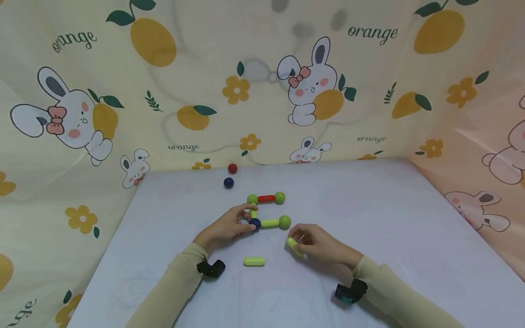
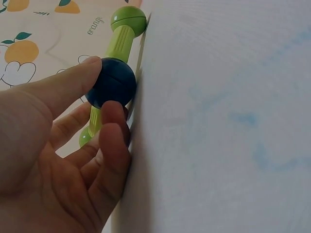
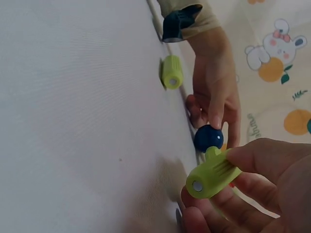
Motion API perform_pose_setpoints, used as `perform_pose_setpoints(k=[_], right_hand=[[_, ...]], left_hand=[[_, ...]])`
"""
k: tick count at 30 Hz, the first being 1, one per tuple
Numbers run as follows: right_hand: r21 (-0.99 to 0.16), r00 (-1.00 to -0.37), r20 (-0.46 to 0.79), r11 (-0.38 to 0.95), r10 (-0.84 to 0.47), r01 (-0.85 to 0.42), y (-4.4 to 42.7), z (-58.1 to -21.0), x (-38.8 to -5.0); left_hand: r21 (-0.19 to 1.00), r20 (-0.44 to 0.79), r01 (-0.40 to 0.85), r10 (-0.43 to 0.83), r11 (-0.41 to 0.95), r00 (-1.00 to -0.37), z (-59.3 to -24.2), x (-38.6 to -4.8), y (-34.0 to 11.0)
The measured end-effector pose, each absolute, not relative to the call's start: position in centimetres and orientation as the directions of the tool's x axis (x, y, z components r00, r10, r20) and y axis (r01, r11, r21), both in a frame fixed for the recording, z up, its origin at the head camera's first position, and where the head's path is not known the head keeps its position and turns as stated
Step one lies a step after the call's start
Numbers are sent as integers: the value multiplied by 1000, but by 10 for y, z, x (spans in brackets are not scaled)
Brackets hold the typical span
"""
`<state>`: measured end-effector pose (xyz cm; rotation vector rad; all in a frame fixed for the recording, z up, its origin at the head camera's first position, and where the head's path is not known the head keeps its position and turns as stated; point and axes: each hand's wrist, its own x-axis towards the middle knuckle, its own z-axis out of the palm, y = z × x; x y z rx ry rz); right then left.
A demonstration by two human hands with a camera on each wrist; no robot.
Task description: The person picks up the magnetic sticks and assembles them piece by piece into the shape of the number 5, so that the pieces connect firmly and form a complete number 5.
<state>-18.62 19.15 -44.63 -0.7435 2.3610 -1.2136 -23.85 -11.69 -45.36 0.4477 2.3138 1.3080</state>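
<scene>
My left hand [image 1: 229,224] grips the dark blue ball [image 2: 112,82] at the near left corner of a joined shape of balls and rods. From this ball one light green rod [image 1: 270,223] runs right to a green ball [image 1: 285,222]. Another light green rod leads back to a second green ball [image 1: 252,199], then a red rod [image 1: 266,198] and a third green ball [image 1: 280,197]. My right hand [image 1: 317,243] pinches a loose light green rod [image 3: 213,178], showing a round silvery end, just right of and nearer than the shape.
Another light green rod [image 1: 254,261] lies on the white table [image 1: 393,228] between my forearms. Behind the shape sit a loose dark blue ball [image 1: 228,182] and a red ball [image 1: 232,168]. A printed cloth [image 1: 254,123] hangs along the table's back edge.
</scene>
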Motion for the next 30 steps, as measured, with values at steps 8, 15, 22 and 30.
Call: perform_pose_setpoints(k=[8, 15, 22, 30], right_hand=[[-889, -802, -74, 404, -592, -216, 192, -450, -190], [-917, -853, -93, 378, -513, -128, 190, -452, -196], [-937, -884, -132, 347, -449, -37, 187, -457, -203], [-940, -875, -190, 339, -445, 32, 181, -457, -208]], left_hand=[[859, -242, 31, 459, 511, -855, -455, -239, -115], [860, -241, 26, 450, 510, -860, -454, -240, -115], [861, -243, 24, 452, 508, -858, -452, -239, -116], [864, -239, 30, 460, 503, -855, -453, -240, -116]])
